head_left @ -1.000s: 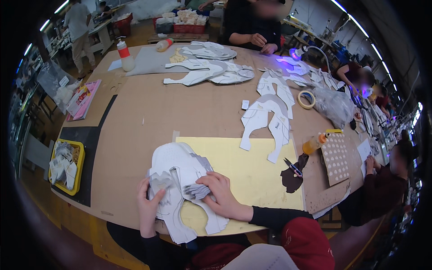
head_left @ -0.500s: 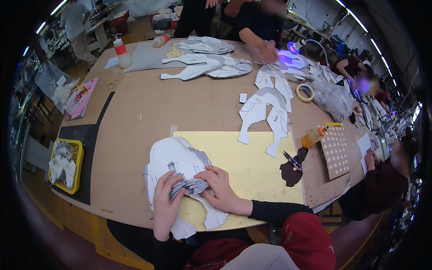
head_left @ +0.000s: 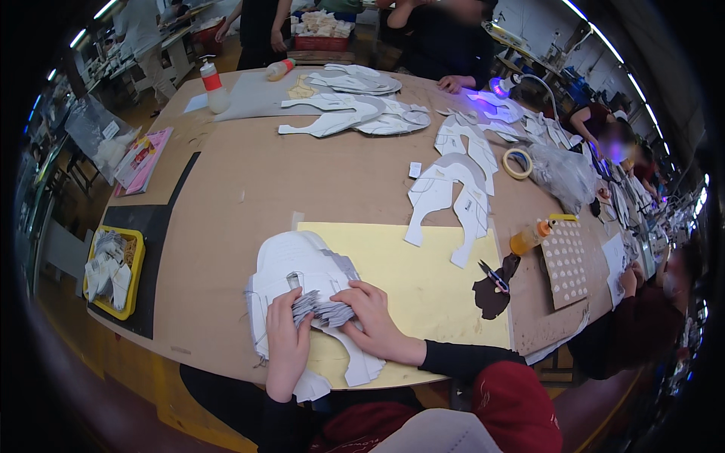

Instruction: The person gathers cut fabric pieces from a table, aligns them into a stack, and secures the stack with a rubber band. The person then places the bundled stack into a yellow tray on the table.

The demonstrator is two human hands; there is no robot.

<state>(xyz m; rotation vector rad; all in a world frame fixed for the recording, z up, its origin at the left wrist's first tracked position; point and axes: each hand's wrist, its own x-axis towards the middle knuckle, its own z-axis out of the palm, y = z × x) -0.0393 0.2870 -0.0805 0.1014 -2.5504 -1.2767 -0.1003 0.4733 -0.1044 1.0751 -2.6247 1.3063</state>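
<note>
Left hand [head_left: 285, 346] pinched left side of fanned grey pieces [head_left: 319, 309], right hand [head_left: 379, 326] pinched right side, thumbs nearer body. Pieces sat above white panels [head_left: 291, 253], partly over yellow sheet [head_left: 427, 291] near desk [head_left: 215, 264] edge. Snips [head_left: 499, 282] lay on dark scrap [head_left: 491, 303], right; yellow tray [head_left: 139, 264] stood left.

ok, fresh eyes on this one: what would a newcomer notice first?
Probably the purple glow of the lamp at the far right of the table. Next, the bright yellow sheet at the near side; at its left, the left hand and right hand hold a fanned stack of small grey pieces over larger white pieces. The yellow tray at the left edge also stands out.
</note>
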